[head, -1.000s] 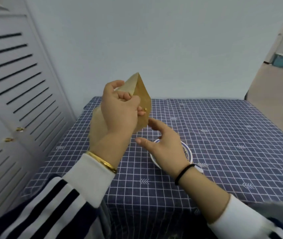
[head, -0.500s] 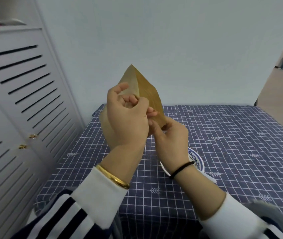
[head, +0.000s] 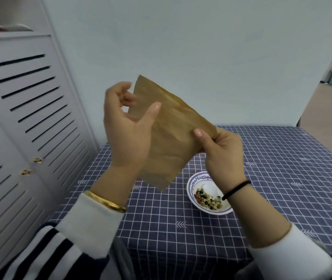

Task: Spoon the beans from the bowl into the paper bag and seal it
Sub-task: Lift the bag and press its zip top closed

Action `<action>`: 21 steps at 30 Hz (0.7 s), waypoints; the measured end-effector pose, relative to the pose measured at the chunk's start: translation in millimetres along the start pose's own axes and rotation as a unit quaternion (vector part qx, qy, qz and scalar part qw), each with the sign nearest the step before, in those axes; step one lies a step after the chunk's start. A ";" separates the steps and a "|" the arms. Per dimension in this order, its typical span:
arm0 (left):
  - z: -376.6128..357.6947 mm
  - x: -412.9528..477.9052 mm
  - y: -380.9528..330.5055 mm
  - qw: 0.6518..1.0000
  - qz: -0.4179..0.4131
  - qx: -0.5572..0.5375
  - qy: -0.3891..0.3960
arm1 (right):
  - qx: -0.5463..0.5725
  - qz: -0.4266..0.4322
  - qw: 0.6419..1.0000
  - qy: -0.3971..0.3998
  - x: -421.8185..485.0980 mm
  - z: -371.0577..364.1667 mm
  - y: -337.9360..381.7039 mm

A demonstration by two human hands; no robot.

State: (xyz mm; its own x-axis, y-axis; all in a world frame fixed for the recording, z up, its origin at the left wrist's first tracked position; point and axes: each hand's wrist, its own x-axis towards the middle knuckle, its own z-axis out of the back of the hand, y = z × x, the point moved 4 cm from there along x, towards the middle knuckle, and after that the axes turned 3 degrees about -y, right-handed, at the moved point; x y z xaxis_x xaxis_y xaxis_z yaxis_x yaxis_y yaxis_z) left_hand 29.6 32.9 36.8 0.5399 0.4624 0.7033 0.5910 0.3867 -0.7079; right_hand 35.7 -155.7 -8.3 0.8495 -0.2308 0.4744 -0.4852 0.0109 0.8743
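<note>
While both hands hold the paper bag [head: 173,138] up over the table [head: 282,178], the left hand [head: 127,130] has thumb on its front w/ fingers curled loosely behind the left edge, and the right hand [head: 221,150] pinches the bag's right corner btwn thumb and fingers. Blue checked cloth covers the tabletop. Bowl [head: 193,186] w/ mixed beans [head: 205,199] sits on it near-center, partly behind the right wrist. White louvred cabinet [head: 23,128] stands at left, pale wall [head: 201,47] at far side, doorway far right.
</note>
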 end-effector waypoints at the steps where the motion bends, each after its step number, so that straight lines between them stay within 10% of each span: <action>1: 5.2 5.6 4.8 1.000 0.008 0.028 0.005 | 0.004 0.000 1.000 0.005 2.8 3.8 2.0; 7: 22.2 19.5 25.1 0.981 0.082 -0.035 0.169 | 0.018 0.002 0.999 0.047 10.9 14.0 9.1; 21: 27.4 48.3 10.8 0.962 0.082 -0.048 0.257 | -0.043 -0.013 0.993 0.107 49.0 5.5 24.5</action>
State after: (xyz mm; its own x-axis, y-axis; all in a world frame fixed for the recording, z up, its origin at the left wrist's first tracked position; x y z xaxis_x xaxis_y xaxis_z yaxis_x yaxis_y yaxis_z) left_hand 45.6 81.2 61.3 0.8409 0.0462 0.5392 0.5119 0.2556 -0.8201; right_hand 64.4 -172.0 35.8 0.8909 -0.0200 0.4537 -0.4502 0.0933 0.8880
